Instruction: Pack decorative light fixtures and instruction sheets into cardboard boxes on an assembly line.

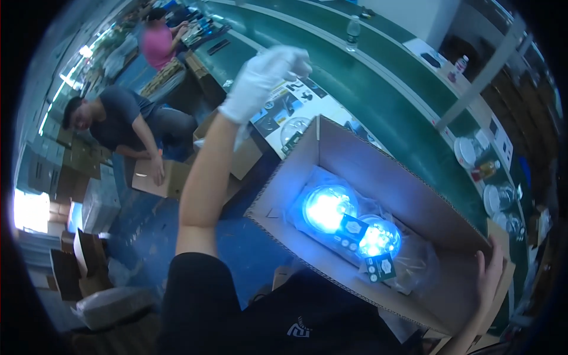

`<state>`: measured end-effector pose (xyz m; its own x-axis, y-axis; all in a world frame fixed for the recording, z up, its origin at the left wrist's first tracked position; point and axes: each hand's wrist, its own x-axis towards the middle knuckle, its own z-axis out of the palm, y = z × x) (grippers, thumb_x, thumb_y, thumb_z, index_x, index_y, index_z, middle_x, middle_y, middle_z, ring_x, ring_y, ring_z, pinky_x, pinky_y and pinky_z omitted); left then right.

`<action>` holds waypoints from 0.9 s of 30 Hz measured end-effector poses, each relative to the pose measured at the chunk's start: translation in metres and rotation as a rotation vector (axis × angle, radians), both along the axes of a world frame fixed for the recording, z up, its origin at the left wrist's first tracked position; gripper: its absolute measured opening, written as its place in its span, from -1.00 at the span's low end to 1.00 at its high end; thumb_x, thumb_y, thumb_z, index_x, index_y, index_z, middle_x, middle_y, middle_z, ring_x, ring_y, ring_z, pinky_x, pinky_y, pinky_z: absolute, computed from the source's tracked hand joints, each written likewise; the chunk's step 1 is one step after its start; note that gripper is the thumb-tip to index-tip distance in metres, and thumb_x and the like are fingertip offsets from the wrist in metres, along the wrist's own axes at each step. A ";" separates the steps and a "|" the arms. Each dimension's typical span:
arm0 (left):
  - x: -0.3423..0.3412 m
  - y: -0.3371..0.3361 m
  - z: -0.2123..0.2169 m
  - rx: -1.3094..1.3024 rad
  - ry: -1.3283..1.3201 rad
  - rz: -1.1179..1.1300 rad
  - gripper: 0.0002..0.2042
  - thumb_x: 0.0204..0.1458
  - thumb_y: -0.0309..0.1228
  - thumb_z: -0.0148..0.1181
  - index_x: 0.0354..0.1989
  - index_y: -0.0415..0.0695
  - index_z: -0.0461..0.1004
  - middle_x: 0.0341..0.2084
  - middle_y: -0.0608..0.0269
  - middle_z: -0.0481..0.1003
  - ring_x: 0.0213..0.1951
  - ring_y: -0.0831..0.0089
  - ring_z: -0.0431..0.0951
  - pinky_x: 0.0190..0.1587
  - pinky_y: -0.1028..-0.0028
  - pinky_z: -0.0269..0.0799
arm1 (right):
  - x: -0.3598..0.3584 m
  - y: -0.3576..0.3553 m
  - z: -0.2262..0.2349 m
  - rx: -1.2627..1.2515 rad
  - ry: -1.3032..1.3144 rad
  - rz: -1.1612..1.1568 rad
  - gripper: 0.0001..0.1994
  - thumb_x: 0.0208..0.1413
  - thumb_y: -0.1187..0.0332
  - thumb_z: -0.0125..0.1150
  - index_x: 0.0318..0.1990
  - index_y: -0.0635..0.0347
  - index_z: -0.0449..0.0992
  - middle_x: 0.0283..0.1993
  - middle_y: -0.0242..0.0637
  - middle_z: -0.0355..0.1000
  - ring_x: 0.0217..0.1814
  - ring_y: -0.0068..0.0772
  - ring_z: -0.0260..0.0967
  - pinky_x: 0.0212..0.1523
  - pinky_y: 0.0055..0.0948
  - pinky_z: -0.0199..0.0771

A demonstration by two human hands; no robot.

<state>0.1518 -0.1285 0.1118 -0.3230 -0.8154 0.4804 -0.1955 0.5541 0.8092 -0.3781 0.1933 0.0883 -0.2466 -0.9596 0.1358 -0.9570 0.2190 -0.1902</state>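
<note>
Cardboard is what you have in hand: an open brown carton (pixel 378 219) sits tilted in front of you, and your bare right hand (pixel 490 273) grips its near right corner, fingers (pixel 494 255) curled over the rim while the thumb side is hidden behind the wall. Inside, two round lamps (pixel 349 222) sealed in clear plastic bags lie side by side on the bottom, both glowing bright blue, each with a small dark card resting against it. So the carton looks partly filled, with bare floor showing beyond the lamps, and its flaps stand open and unsealed. Your left hand (pixel 266 77), in a white glove, is raised well above and away from the carton, over the printed sheets (pixel 293 106) on the green table (pixel 378 106); whether its fingers pinch anything you cannot tell, since they blur together. Nearby, a seated person (pixel 127 124) handles a flat cardboard piece (pixel 160 177) on the floor.
</note>
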 end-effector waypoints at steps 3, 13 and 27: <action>0.023 -0.047 -0.126 0.048 -0.743 0.174 -0.46 0.21 -0.07 0.06 0.30 -0.09 0.33 0.12 -0.05 0.46 0.16 0.08 0.46 0.22 0.25 0.34 | -0.015 -0.011 -0.005 0.004 -0.013 0.020 -0.61 0.19 0.46 0.19 0.16 0.26 0.34 0.11 0.00 0.36 0.20 0.05 0.32 0.22 -0.21 0.30; 0.018 -0.084 -0.308 0.110 -0.453 0.201 -0.65 0.28 -0.21 0.01 0.05 -0.16 0.55 -0.05 0.00 0.58 0.07 0.13 0.55 0.15 0.27 0.42 | -0.001 -0.021 0.000 -0.015 0.103 0.000 -0.61 0.06 0.35 0.37 0.01 0.27 0.42 -0.01 0.04 0.40 0.06 0.10 0.40 0.06 -0.17 0.43; 0.167 0.065 -0.250 0.044 -0.870 0.362 -0.75 0.32 -0.33 -0.12 -0.03 -0.15 0.47 -0.04 -0.03 0.53 -0.04 0.05 0.57 -0.04 0.21 0.48 | -0.015 -0.003 -0.002 -0.039 0.143 0.015 -0.55 0.04 0.18 0.35 -0.04 0.24 0.35 -0.07 -0.11 0.36 0.04 0.02 0.31 0.00 -0.14 0.39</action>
